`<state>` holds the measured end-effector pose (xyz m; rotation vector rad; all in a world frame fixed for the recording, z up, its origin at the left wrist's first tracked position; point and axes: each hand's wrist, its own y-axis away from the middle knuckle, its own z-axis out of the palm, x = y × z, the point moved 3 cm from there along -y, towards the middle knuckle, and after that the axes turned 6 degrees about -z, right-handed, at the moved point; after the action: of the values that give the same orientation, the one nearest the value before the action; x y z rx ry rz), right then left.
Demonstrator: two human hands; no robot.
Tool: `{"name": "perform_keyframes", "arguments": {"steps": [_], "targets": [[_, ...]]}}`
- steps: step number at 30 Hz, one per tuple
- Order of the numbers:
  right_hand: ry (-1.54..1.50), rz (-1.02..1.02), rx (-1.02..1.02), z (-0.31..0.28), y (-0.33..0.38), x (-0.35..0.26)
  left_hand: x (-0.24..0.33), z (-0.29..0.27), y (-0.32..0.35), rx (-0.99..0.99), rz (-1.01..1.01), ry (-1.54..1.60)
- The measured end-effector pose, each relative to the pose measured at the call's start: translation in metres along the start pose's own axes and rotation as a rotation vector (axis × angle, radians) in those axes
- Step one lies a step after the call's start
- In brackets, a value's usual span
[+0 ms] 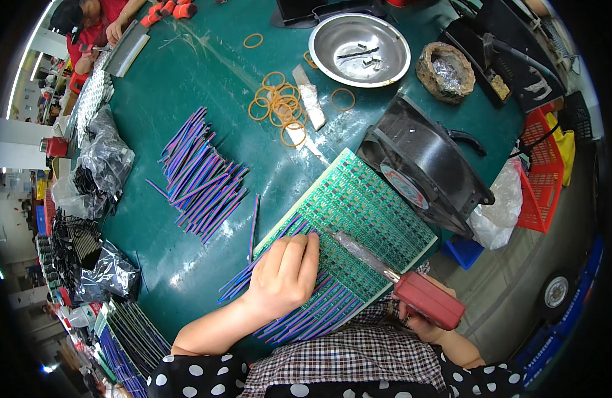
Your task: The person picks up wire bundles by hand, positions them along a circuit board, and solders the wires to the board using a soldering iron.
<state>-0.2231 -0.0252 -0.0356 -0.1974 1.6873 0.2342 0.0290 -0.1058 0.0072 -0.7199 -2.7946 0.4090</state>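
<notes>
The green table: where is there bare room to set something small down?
The widest bare patch of the green table lies above the loose wire pile, left of the rubber bands. Another lies between that pile, the left forearm and the dark bag. The right side is crowded: circuit board, black fan, metal bowl.

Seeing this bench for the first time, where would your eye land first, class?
Probably on the red-handled soldering iron in the person's right hand, reaching over the green circuit-board panel. Next might come the heap of blue-and-purple wires left of the panel, then the shiny metal bowl toward the table's far side.
</notes>
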Motion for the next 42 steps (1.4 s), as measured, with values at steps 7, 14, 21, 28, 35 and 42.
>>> {"name": "perform_keyframes", "arguments": {"steps": [7, 14, 21, 28, 35, 42], "targets": [[0.042, 0.016, -0.021, 0.001, -0.001, 0.001, 0.000, 0.000, 0.000, -0.001, 0.007, 0.030], [0.153, -0.045, 0.024, 0.003, 0.000, 0.002, 0.001, -0.001, -0.001, -0.003, 0.004, 0.014], [0.221, -0.240, 0.025, 0.004, -0.006, 0.004, 0.003, -0.001, -0.003, -0.015, 0.020, -0.015], [0.134, -0.174, -0.042, -0.006, -0.003, 0.004, 0.006, -0.001, -0.003, -0.014, 0.046, -0.073], [0.419, -0.375, -0.075, -0.002, -0.009, -0.005, 0.009, -0.002, -0.003, -0.015, 0.046, -0.122], [0.345, -0.299, -0.070, -0.002, 0.000, 0.004, 0.011, 0.000, -0.003, -0.015, 0.077, -0.204]]}}
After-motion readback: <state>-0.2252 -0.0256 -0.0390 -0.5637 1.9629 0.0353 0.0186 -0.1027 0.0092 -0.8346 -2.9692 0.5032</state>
